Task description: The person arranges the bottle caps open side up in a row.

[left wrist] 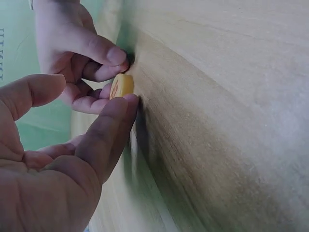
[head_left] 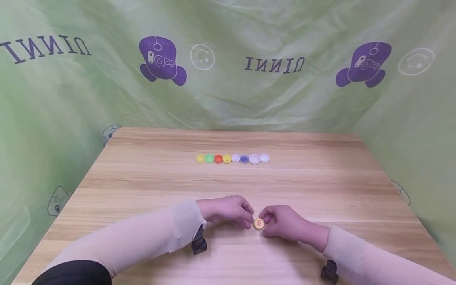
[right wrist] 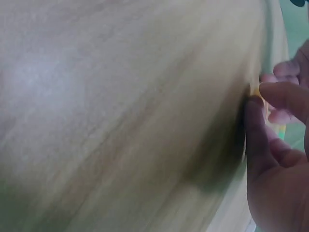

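A round yellow bottle cap (head_left: 258, 224) with red printing lies at the front middle of the wooden table, between the two hands. From the left, my left hand (head_left: 229, 209) reaches to its edge. In the left wrist view its extended fingertips (left wrist: 126, 102) touch the cap's near side, while the thumb stands apart. On the other side my right hand (head_left: 286, 223) holds the cap's right edge between thumb and finger. Only an orange-yellow sliver of the cap (right wrist: 257, 91) shows in the right wrist view; the fingers hide the rest.
Farther back on the table (head_left: 149, 178), several caps form a straight row touching side by side: yellow, green, a red cap (head_left: 218, 159), another yellow, white, a blue cap (head_left: 244, 159) and more white. A green printed curtain (head_left: 228, 103) hangs around the back and sides.
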`<state>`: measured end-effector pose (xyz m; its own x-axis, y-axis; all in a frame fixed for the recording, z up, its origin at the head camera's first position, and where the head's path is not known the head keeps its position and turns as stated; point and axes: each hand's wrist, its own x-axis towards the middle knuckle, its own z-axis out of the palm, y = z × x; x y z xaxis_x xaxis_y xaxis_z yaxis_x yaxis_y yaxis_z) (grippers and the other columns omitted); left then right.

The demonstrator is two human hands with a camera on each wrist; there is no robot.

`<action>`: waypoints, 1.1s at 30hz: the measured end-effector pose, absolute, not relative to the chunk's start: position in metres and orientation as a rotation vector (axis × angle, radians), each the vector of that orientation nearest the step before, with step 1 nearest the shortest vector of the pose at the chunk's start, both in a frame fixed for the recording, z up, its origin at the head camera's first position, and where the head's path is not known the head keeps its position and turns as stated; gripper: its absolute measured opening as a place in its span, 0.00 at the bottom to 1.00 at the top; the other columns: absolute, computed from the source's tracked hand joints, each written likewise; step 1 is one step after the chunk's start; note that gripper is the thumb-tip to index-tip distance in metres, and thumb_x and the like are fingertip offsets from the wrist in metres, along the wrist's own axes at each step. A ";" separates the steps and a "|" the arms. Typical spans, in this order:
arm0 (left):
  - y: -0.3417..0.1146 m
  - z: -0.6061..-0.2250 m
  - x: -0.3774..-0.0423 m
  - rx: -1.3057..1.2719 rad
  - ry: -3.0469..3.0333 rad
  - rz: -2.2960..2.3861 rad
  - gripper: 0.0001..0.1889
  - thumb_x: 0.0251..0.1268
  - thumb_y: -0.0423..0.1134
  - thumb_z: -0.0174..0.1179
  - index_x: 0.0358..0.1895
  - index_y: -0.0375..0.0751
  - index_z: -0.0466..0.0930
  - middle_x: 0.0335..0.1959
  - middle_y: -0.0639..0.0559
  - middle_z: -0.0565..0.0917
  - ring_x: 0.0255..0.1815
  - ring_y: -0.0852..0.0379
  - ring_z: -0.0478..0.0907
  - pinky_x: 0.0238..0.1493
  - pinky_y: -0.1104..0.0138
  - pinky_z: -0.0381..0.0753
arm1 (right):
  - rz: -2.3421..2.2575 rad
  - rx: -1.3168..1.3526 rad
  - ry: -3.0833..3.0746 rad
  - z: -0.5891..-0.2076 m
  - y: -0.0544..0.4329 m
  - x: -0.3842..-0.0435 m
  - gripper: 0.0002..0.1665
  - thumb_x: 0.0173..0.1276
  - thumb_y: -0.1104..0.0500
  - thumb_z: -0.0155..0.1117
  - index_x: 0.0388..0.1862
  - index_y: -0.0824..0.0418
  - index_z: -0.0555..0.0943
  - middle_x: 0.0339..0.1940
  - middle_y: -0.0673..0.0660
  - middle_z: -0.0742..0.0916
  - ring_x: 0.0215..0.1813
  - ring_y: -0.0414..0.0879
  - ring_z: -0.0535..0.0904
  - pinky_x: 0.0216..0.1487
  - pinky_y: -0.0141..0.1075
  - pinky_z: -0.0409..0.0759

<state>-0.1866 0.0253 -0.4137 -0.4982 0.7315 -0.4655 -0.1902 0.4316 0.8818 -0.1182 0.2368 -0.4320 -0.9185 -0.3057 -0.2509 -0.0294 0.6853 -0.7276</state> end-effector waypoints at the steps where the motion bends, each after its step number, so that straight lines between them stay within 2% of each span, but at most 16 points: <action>1: 0.025 -0.414 -0.187 0.472 1.735 1.225 0.17 0.65 0.24 0.61 0.55 0.18 0.78 0.40 0.41 0.87 0.42 0.50 0.87 0.49 0.63 0.87 | -1.074 -0.279 2.572 -0.433 0.235 -0.118 0.18 0.50 0.63 0.80 0.40 0.58 0.85 0.32 0.47 0.84 0.33 0.40 0.78 0.38 0.32 0.80; 6: 0.026 -0.416 -0.188 0.478 1.720 1.245 0.14 0.66 0.24 0.60 0.52 0.19 0.80 0.39 0.40 0.88 0.40 0.53 0.86 0.49 0.64 0.87 | -1.068 -0.348 2.626 -0.436 0.229 -0.119 0.14 0.53 0.63 0.79 0.37 0.57 0.85 0.29 0.45 0.83 0.32 0.38 0.77 0.36 0.31 0.79; 13: 0.027 -0.423 -0.194 0.458 1.770 1.297 0.11 0.68 0.25 0.59 0.50 0.22 0.83 0.38 0.42 0.88 0.34 0.58 0.83 0.46 0.66 0.87 | -1.119 -0.331 2.640 -0.435 0.227 -0.126 0.11 0.59 0.64 0.75 0.40 0.62 0.85 0.31 0.46 0.85 0.33 0.39 0.80 0.37 0.30 0.82; 21: 0.032 -0.432 -0.207 0.434 1.897 1.462 0.11 0.70 0.26 0.59 0.51 0.23 0.82 0.36 0.43 0.86 0.34 0.55 0.80 0.41 0.65 0.86 | -1.414 -0.035 2.470 -0.426 0.228 -0.143 0.12 0.71 0.62 0.67 0.47 0.70 0.83 0.34 0.54 0.87 0.36 0.46 0.84 0.38 0.36 0.86; 27: 0.040 -0.432 -0.217 0.423 1.942 1.549 0.09 0.72 0.27 0.59 0.50 0.26 0.82 0.39 0.39 0.86 0.37 0.52 0.82 0.42 0.63 0.86 | -1.595 0.105 2.366 -0.423 0.232 -0.159 0.12 0.77 0.64 0.59 0.50 0.74 0.81 0.38 0.61 0.88 0.39 0.48 0.84 0.46 0.40 0.87; 33: 0.053 -0.434 -0.226 0.367 1.917 1.642 0.07 0.74 0.27 0.59 0.48 0.27 0.82 0.40 0.43 0.85 0.36 0.54 0.83 0.43 0.64 0.87 | -1.701 0.161 2.297 -0.420 0.237 -0.174 0.12 0.79 0.67 0.55 0.51 0.77 0.78 0.42 0.63 0.86 0.40 0.46 0.83 0.47 0.37 0.87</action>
<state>-0.2261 0.0535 -0.4338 -0.7923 0.5566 -0.2497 -0.1611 0.2038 0.9657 -0.1737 0.2365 -0.4203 -0.9550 -0.0756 -0.2867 0.2521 0.3015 -0.9195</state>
